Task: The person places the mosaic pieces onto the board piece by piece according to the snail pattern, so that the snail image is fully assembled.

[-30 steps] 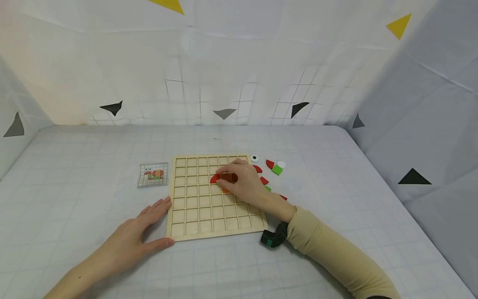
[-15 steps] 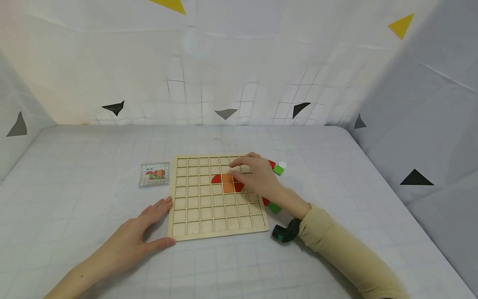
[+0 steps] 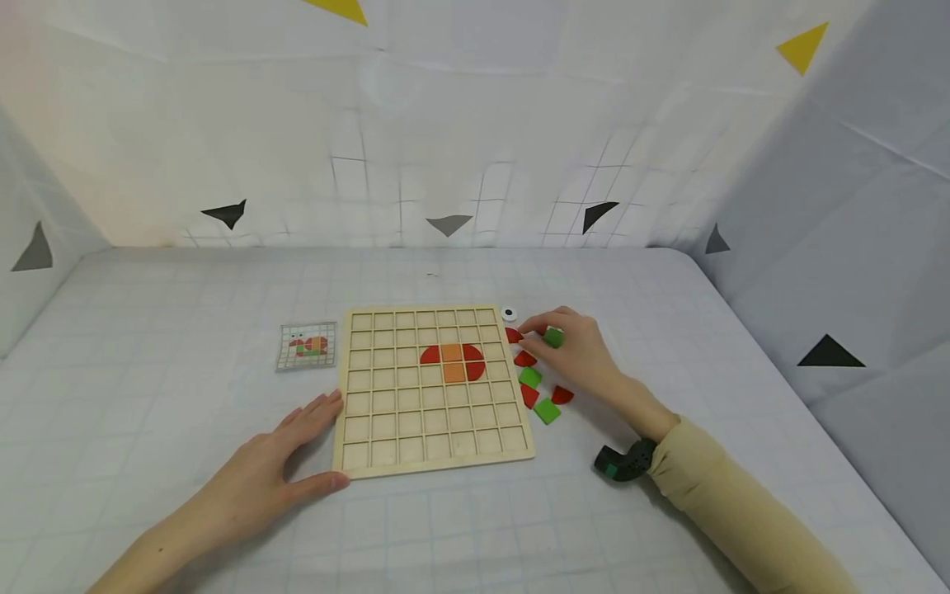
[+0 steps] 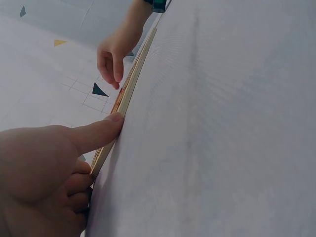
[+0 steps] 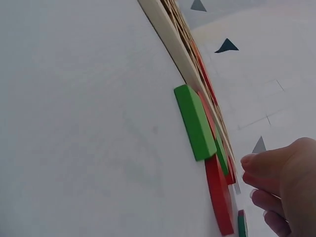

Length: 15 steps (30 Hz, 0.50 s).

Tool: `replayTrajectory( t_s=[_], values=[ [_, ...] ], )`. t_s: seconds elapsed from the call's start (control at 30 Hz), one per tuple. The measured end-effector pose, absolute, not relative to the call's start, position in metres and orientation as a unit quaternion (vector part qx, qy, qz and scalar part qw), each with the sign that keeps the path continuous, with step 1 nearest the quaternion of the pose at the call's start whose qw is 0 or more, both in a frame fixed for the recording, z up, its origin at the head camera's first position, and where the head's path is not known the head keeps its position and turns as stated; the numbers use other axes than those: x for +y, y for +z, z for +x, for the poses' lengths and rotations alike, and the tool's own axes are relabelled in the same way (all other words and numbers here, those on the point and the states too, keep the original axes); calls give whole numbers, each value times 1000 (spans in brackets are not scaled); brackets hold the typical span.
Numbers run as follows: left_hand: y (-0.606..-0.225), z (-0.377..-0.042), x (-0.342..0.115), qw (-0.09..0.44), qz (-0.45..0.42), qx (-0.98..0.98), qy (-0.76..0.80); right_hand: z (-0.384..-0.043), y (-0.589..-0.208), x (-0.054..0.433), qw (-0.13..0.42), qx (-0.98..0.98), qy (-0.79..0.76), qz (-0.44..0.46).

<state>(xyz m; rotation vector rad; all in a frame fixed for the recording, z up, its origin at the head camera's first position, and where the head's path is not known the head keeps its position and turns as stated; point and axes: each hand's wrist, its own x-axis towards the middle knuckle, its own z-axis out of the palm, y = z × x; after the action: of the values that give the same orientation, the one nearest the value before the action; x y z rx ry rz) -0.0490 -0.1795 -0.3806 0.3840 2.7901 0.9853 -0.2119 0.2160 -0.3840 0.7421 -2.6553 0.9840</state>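
A pale wooden grid board (image 3: 393,425) lies flat, with orange squares (image 3: 453,363) and red quarter-round pieces (image 3: 473,363) set in its upper middle cells. My left hand (image 3: 256,470) rests on the table with fairly straight fingers touching the board's left edge and thumb at its near-left corner. Right of the board hovers my right hand (image 3: 579,351), thumb and forefinger bent towards each other beside a loose red quarter-round piece (image 3: 513,336). Nothing shows in its grasp in the right wrist view. A green square (image 3: 553,337) is visible through the gap between thumb and forefinger.
More loose pieces lie along the board's right edge: green squares (image 3: 547,411), red quarter-rounds (image 3: 562,395) and a white disc with a black dot (image 3: 509,314). A small picture card (image 3: 307,346) lies left of the board. A black wrist device (image 3: 625,460) is on the right wrist.
My right hand has withdrawn rightwards from the board to the loose pieces, uncovering the red and orange pieces in the cells. The left hand has stayed in place.
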Motion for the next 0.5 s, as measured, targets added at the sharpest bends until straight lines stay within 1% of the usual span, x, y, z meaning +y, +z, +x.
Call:
replayTrajectory(
  t_s=[0.2, 0.4, 0.5],
  values=[
    [-382, -49, -179, 77, 130, 932, 331, -208, -391, 230, 109, -887, 348, 283],
    [-382, -48, -180, 75, 129, 930, 336, -208, -396, 234, 75, -871, 366, 319],
    [-382, -48, -180, 74, 131, 931, 334, -209, -397, 234, 75, -866, 370, 329]
  ],
)
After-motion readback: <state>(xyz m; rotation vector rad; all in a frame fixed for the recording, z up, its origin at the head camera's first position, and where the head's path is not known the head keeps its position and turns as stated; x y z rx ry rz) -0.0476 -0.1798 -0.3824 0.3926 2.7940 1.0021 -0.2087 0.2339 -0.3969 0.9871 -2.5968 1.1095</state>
